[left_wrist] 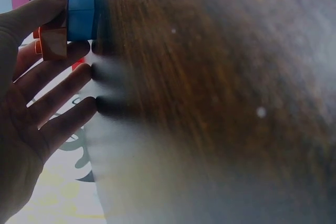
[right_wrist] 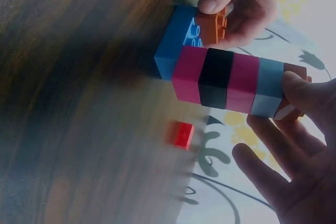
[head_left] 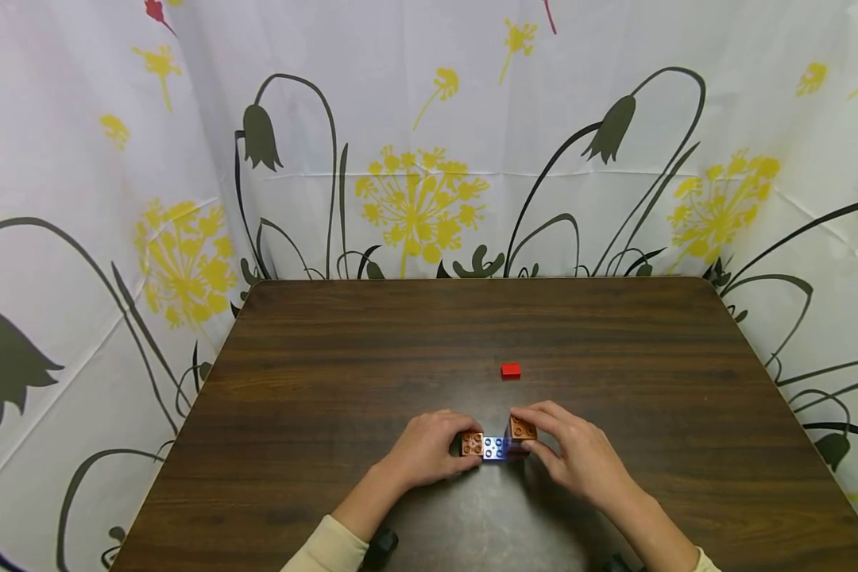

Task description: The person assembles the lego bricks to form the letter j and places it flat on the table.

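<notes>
A long blue brick (head_left: 494,448) lies on the table with an orange brick (head_left: 472,443) on its left end. My left hand (head_left: 429,446) pinches that orange brick between thumb and fingers. Over the blue brick's right end stands a tower of bricks: pink (right_wrist: 189,74), black (right_wrist: 216,78), pink again, light blue (right_wrist: 268,87), with another orange brick (head_left: 523,428) on top. Thumb and fingers of my right hand (head_left: 579,451) grip the tower at its top. Whether the tower's bottom is fully seated on the blue brick, I cannot tell.
A small red brick (head_left: 511,371) lies alone on the dark wooden table (head_left: 314,357), beyond the hands. Behind the table's far edge hangs a white curtain (head_left: 429,103) with a flower print.
</notes>
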`<state>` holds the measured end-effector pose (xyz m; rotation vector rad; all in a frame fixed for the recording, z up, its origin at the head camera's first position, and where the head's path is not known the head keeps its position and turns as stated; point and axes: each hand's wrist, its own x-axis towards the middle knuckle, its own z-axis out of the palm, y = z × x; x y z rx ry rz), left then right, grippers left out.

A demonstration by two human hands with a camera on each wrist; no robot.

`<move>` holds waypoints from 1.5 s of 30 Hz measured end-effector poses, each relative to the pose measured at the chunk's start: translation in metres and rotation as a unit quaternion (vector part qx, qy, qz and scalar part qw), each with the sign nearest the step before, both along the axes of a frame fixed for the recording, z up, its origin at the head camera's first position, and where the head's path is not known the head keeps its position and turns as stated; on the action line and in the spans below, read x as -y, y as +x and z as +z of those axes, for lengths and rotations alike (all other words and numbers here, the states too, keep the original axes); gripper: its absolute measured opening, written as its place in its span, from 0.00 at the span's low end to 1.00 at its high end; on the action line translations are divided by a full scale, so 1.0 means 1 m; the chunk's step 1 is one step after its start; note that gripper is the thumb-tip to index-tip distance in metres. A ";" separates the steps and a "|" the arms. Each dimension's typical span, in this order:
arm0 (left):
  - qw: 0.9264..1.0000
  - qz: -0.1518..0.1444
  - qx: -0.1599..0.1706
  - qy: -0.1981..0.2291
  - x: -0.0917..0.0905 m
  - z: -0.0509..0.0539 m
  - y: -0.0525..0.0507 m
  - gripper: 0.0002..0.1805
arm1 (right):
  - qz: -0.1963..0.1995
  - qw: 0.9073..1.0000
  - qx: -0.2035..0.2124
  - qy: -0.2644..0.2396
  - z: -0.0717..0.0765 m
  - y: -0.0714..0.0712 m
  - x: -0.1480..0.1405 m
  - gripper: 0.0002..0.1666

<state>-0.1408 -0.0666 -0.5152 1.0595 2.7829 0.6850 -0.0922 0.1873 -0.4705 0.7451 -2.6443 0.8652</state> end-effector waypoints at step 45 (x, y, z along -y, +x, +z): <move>1.000 -0.023 0.000 -0.004 0.003 0.006 -0.007 0.17 | -0.019 0.947 0.260 -0.190 -0.037 -0.067 -0.020 0.21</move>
